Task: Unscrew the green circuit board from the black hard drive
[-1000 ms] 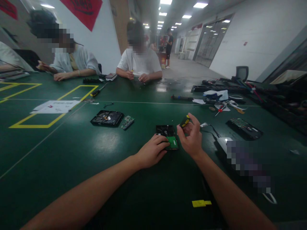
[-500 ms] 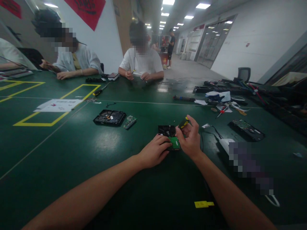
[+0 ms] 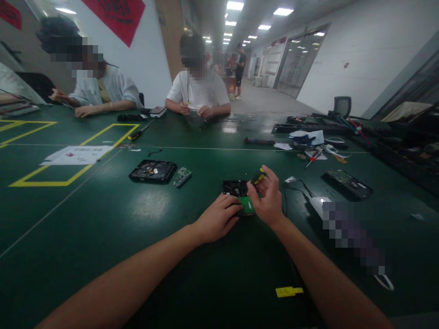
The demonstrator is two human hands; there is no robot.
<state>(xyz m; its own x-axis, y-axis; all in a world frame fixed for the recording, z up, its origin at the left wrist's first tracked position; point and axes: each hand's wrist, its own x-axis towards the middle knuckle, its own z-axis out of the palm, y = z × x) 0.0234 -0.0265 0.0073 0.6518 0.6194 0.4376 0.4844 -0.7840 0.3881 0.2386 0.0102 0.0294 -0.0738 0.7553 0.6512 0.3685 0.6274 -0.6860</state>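
A black hard drive (image 3: 234, 187) lies on the green table (image 3: 144, 210) with a small green circuit board (image 3: 246, 204) at its near edge. My left hand (image 3: 218, 218) rests on the drive's near left side, fingers curled and pressing on the board. My right hand (image 3: 268, 199) is closed around a black-and-yellow screwdriver handle (image 3: 258, 176), held upright just right of the drive. The screwdriver's tip is hidden behind my fingers.
A second opened hard drive (image 3: 152, 170) and a loose circuit board (image 3: 182, 176) lie to the left. A white device with a cable (image 3: 318, 202) and another drive (image 3: 346, 184) sit to the right. A yellow tag (image 3: 288, 291) lies nearby. Two people sit across the table.
My right hand has lowered slightly and moved left, closer to the drive, with the screwdriver still in it. My left hand has stayed on the drive.
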